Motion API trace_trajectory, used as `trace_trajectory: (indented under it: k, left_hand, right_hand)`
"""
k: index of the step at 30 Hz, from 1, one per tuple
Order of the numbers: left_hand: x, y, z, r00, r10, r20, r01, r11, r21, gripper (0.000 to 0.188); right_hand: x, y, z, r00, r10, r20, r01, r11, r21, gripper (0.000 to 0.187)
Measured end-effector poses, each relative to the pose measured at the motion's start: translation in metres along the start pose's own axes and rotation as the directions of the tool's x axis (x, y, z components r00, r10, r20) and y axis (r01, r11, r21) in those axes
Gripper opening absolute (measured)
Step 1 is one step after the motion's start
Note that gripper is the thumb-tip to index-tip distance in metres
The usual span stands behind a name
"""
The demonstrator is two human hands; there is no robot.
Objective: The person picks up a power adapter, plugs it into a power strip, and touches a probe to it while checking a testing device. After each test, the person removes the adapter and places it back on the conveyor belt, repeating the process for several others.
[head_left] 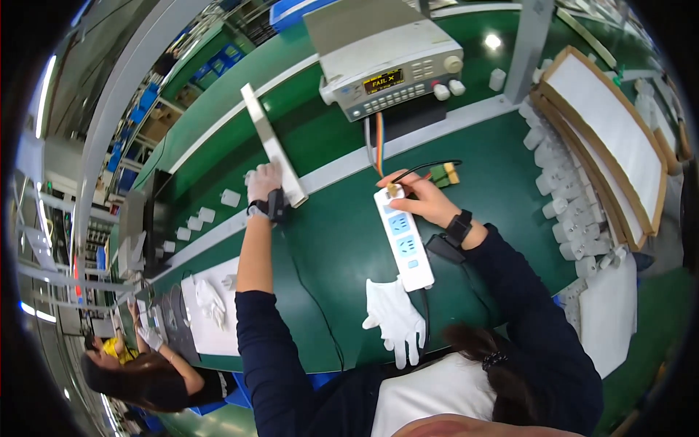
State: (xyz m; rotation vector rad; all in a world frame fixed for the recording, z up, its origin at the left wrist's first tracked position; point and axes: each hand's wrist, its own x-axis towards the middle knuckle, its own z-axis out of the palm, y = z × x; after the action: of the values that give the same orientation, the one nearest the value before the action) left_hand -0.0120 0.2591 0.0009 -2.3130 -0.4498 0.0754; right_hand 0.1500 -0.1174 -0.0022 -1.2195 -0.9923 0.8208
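Pinched in the fingers of the right hand (429, 205) is a small yellowish connector (394, 190), at the far end of the white power strip (403, 234). Left of that strip, the left hand (265, 182) touches a long white bar (266, 138); from where I sit, I cannot tell whether it grasps it. Beyond the strip I see 1 bench tester (397, 76); just beside its near end lies 1 white glove (397, 320). I judge the step in hand as working that connector at the strip; next calls for a steady, straight pinch.
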Motion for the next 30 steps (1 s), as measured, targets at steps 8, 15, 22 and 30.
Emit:
trace_trajectory:
  k: [8, 15, 22, 30]
  left_hand:
    - [-0.043, 0.031, -0.112, 0.913, -0.404, -0.065, 0.012, 0.185, -0.983, 0.039]
    - [-0.108, 0.154, -0.208, 0.994, -0.101, 0.052, -0.031, -0.682, -0.73, 0.038]
    - [-0.103, 0.169, -0.227, 0.917, -0.119, -0.38, -0.372, 0.087, -0.924, 0.04]
    - [-0.114, 0.191, -0.201, 0.924, -0.24, -0.297, -0.331, -0.116, -0.936, 0.04]
  right_hand:
    - [0.004, 0.01, -0.011, 0.997, -0.079, 0.0, 0.078, 0.986, 0.151, 0.034]
    - [0.017, 0.006, -0.004, 0.996, -0.083, 0.043, 0.069, 0.962, 0.266, 0.035]
    - [-0.003, 0.001, -0.014, 0.992, -0.055, -0.112, 0.078, 0.973, 0.216, 0.032]
    - [-0.036, -0.082, -0.046, 0.994, 0.048, -0.096, -0.073, 0.96, -0.272, 0.033]
